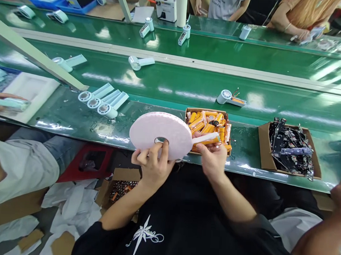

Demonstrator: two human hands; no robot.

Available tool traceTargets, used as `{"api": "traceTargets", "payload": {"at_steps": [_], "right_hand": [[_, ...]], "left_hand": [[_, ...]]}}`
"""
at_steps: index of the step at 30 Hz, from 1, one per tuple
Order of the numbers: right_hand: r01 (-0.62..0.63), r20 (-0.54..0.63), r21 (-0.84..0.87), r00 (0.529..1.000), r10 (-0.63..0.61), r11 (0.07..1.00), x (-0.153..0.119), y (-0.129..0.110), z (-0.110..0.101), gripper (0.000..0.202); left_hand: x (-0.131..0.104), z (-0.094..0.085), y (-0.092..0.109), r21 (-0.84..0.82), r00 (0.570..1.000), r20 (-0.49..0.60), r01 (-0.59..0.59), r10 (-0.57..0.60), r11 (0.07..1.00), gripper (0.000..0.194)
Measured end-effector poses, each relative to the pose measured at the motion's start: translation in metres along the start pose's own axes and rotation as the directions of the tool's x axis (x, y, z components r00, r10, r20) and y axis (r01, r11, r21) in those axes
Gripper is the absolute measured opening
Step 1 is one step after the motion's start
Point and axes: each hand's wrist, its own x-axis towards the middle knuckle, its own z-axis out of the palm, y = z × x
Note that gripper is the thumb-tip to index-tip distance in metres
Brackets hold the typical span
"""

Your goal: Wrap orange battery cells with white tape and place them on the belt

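Observation:
A large pale pink-white roll of tape point(147, 132) is upright in front of me, held by my left hand point(154, 162), whose fingers reach into its centre hole. From the roll's right side a white strip point(205, 138) runs to an orange battery point(208, 141). My right hand point(214, 156) pinches that battery, the strip lying along its top. Just behind it, a cardboard box point(230, 125) holds many orange batteries with wires, partly hidden by the roll and my right hand.
A cardboard box point(263, 147) of dark circuit boards stands right. Several light-blue fan housings point(107, 109) rest left on the bench edge point(140, 103). Another housing with wires point(225, 96) lies on the green belt point(173, 82). Co-workers' arms show at both sides and across the belt.

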Motion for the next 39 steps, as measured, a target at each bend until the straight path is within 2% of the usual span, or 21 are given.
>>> {"api": "traceTargets", "payload": {"at_steps": [1,3,5,7,8,9,11,12,14,15,18,20,22,24,27,28,30,33,34,36,39], "right_hand": [[0.018,-0.113,0.062,0.994,-0.011,0.998,-0.002,0.008,0.009,0.046],[0.016,-0.186,0.143,0.982,0.011,0.99,0.002,0.015,0.014,0.047],[0.063,-0.191,0.17,0.981,-0.029,0.983,0.016,0.004,-0.006,0.039],[0.258,-0.308,0.161,0.93,-0.2,0.953,0.035,-0.02,-0.042,0.033],[0.409,-0.438,0.141,0.843,-0.314,0.902,0.043,-0.031,-0.061,0.03],[0.469,-0.496,0.126,0.793,-0.354,0.874,0.049,-0.04,-0.079,0.032],[0.438,-0.482,0.047,0.797,-0.364,0.898,0.052,-0.045,-0.1,0.052],[0.382,-0.471,0.016,0.818,-0.33,0.924,0.048,-0.043,-0.104,0.059],[0.286,-0.464,-0.04,0.843,-0.271,0.957,0.032,-0.032,-0.102,0.071],[0.253,-0.472,-0.056,0.846,-0.249,0.966,0.023,-0.026,-0.099,0.073],[0.226,-0.515,-0.124,0.818,-0.257,0.966,-0.003,-0.015,-0.101,0.068],[0.202,-0.564,-0.206,0.775,-0.285,0.958,-0.014,-0.013,-0.117,0.056],[0.152,-0.61,-0.264,0.738,-0.287,0.952,-0.019,-0.014,-0.14,0.052],[0.13,-0.667,-0.28,0.687,-0.289,0.951,-0.013,-0.015,-0.161,0.06],[0.251,-0.657,-0.319,0.637,-0.404,0.914,0.023,-0.022,-0.165,0.075],[0.316,-0.593,-0.333,0.663,-0.457,0.889,0.042,-0.026,-0.159,0.075],[0.401,-0.401,-0.309,0.767,-0.5,0.862,0.088,-0.032,-0.138,0.067],[0.382,-0.009,-0.301,0.915,-0.403,0.874,0.166,-0.033,-0.103,0.054],[0.357,0.136,-0.411,0.934,-0.331,0.839,0.19,-0.031,-0.092,0.049],[0.351,0.338,-0.657,0.928,-0.155,0.667,0.233,-0.023,-0.071,0.041],[0.409,0.456,-0.81,0.89,0.014,0.421,0.277,-0.006,-0.046,0.034]], "left_hand": [[-0.002,0.001,0.012,-0.012,0.999,-0.015,0.03,-0.03,0.999,0.064],[-0.011,0.0,0.032,-0.037,0.996,0.005,0.089,-0.089,0.995,0.071],[-0.023,-0.003,0.039,-0.064,0.989,0.113,0.104,-0.097,0.992,0.069],[-0.031,-0.004,0.023,-0.085,0.964,0.26,0.083,-0.059,0.993,0.068],[-0.031,-0.004,0.007,-0.096,0.943,0.331,0.066,-0.031,0.993,0.073],[-0.027,-0.002,-0.015,-0.117,0.915,0.402,0.049,0.002,0.992,0.08],[-0.009,0.004,-0.07,-0.19,0.856,0.512,0.034,0.07,0.981,0.085],[0.006,0.008,-0.099,-0.23,0.839,0.538,0.046,0.088,0.972,0.075],[0.038,0.017,-0.155,-0.183,0.872,0.488,0.153,-0.046,0.971,0.043],[0.055,0.022,-0.178,-0.111,0.892,0.427,0.213,-0.147,0.971,0.042],[0.091,0.032,-0.224,0.077,0.896,0.3,0.318,-0.326,0.945,0.052],[0.104,0.035,-0.233,0.142,0.884,0.327,0.304,-0.334,0.942,0.035],[0.114,0.039,-0.227,0.167,0.873,0.395,0.237,-0.285,0.957,0.019],[0.131,0.054,-0.207,0.145,0.863,0.47,0.132,-0.186,0.981,0.02],[0.176,0.103,-0.157,0.036,0.819,0.574,-0.05,0.02,0.998,0.029],[0.194,0.123,-0.136,-0.012,0.793,0.603,-0.104,0.09,0.995,0.03],[0.23,0.162,-0.093,-0.099,0.73,0.652,-0.184,0.204,0.978,0.03],[0.269,0.202,-0.047,-0.169,0.632,0.726,-0.217,0.27,0.961,0.024],[0.279,0.208,-0.041,-0.179,0.599,0.754,-0.209,0.271,0.961,0.02],[0.292,0.214,-0.039,-0.203,0.534,0.802,-0.179,0.268,0.963,0.02],[0.299,0.213,-0.049,-0.239,0.496,0.828,-0.113,0.263,0.964,0.028]]}}
